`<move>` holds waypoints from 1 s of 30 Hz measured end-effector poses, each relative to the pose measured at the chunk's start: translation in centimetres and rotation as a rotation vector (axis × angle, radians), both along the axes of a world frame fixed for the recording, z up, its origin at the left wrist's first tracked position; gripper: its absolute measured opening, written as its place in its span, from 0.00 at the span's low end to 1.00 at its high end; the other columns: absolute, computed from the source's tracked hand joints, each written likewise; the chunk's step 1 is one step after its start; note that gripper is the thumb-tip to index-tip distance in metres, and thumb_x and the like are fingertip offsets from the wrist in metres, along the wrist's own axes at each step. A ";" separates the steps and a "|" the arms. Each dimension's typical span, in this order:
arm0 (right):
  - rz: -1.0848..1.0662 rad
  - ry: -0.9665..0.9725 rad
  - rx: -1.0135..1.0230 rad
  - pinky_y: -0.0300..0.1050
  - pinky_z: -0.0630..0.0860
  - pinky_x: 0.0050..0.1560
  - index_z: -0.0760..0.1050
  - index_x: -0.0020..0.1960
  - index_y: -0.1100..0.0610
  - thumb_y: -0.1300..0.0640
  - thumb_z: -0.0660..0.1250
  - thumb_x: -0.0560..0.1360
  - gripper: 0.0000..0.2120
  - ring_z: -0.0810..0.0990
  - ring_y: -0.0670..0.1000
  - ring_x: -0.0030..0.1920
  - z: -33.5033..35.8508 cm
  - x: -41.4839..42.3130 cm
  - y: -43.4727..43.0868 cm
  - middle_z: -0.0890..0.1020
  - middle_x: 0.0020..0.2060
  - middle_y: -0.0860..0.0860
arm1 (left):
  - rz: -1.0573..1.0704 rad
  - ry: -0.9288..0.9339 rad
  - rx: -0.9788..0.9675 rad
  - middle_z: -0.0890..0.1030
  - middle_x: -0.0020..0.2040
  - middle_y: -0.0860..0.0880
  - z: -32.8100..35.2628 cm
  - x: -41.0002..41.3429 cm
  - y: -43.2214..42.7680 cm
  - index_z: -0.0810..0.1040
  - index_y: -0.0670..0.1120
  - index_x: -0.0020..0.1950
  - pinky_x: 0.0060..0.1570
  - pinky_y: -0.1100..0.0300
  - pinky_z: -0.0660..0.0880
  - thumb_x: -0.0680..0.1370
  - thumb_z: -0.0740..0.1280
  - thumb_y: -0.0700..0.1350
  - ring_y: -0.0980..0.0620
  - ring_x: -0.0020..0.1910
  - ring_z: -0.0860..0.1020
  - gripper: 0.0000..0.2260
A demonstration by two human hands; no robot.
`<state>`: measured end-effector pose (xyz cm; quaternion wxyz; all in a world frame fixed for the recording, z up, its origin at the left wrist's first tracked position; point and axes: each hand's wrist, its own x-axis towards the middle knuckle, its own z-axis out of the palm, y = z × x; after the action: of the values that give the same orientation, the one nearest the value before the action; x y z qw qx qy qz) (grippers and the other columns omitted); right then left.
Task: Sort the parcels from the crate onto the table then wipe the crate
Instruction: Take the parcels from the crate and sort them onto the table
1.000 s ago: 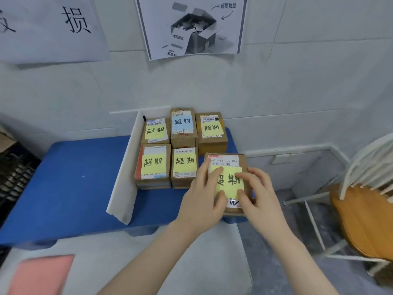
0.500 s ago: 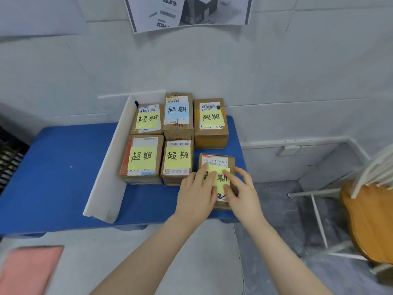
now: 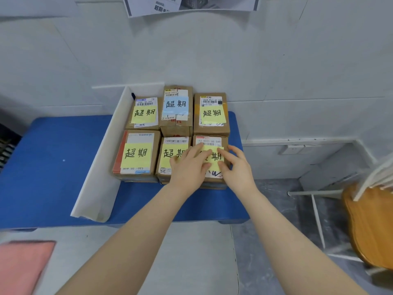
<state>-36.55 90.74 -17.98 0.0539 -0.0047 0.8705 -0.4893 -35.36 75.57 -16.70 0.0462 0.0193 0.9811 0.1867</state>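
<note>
Parcel (image 3: pixel 210 143) now flush beside neighbour (image 3: pixel 170 145)

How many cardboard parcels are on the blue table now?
6, in two rows right of the white divider. Back: left, middle, right. Front: left, middle, right, under both hands.

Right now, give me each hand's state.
Left hand: open, flat on the front right parcel.
Right hand: open, fingers resting on the same parcel.
</note>
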 end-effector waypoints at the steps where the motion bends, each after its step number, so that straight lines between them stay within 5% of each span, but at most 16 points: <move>1: -0.008 -0.002 -0.004 0.36 0.75 0.52 0.72 0.69 0.51 0.60 0.62 0.79 0.19 0.73 0.41 0.54 0.0 0.0 -0.1 0.64 0.71 0.44 | 0.008 -0.004 0.002 0.56 0.78 0.56 0.0 -0.1 0.0 0.65 0.59 0.73 0.69 0.43 0.52 0.82 0.57 0.52 0.51 0.75 0.56 0.18; 6: -0.021 -0.011 0.008 0.40 0.76 0.54 0.71 0.69 0.49 0.60 0.61 0.79 0.19 0.74 0.41 0.50 0.0 0.2 -0.4 0.63 0.73 0.45 | 0.051 -0.045 0.038 0.55 0.78 0.55 0.1 0.0 0.7 0.64 0.58 0.74 0.71 0.41 0.48 0.83 0.57 0.50 0.50 0.76 0.55 0.19; 11: -0.034 -0.019 0.031 0.43 0.75 0.60 0.70 0.70 0.47 0.59 0.60 0.80 0.19 0.72 0.46 0.61 0.2 0.4 -0.5 0.63 0.74 0.48 | 0.022 -0.127 0.149 0.53 0.79 0.51 0.7 -0.1 0.7 0.63 0.53 0.75 0.73 0.39 0.44 0.83 0.57 0.45 0.50 0.78 0.51 0.20; 16: -0.035 -0.030 0.099 0.49 0.75 0.61 0.68 0.72 0.48 0.58 0.57 0.81 0.19 0.69 0.53 0.68 0.4 0.7 -1.0 0.62 0.74 0.52 | 0.200 -0.071 0.498 0.67 0.73 0.48 3.7 2.9 -2.2 0.66 0.47 0.73 0.67 0.61 0.65 0.83 0.54 0.42 0.51 0.69 0.67 0.18; 20: -0.108 0.172 0.373 0.57 0.72 0.62 0.71 0.69 0.49 0.61 0.58 0.80 0.19 0.60 0.60 0.72 2.6 2.4 -3.1 0.59 0.75 0.55 | 0.176 0.132 0.259 0.72 0.68 0.50 7.1 6.2 -7.3 0.69 0.46 0.71 0.59 0.62 0.68 0.82 0.55 0.41 0.52 0.63 0.71 0.17; 25: 0.261 0.567 0.508 0.56 0.73 0.60 0.74 0.66 0.53 0.64 0.65 0.74 0.21 0.71 0.58 0.64 8.9 6.6 -13.3 0.74 0.65 0.54 | 0.195 0.371 -0.249 0.79 0.53 0.49 10.4 11.5 -16.6 0.77 0.45 0.57 0.48 0.54 0.72 0.80 0.57 0.43 0.46 0.50 0.77 0.11; 30: 0.496 0.735 0.526 0.53 0.77 0.53 0.79 0.59 0.55 0.64 0.73 0.67 0.21 0.78 0.59 0.58 13.5 13.2 -26.3 0.79 0.59 0.56 | 0.403 0.342 -0.409 0.82 0.42 0.49 10.7 20.4 -26.8 0.80 0.45 0.46 0.37 0.54 0.75 0.77 0.53 0.49 0.46 0.40 0.81 0.17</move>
<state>-23.35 64.40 -4.52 -0.1418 -0.3691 0.8981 -0.1923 -14.98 48.74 -6.02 -0.1540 -0.1537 0.9759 -0.0144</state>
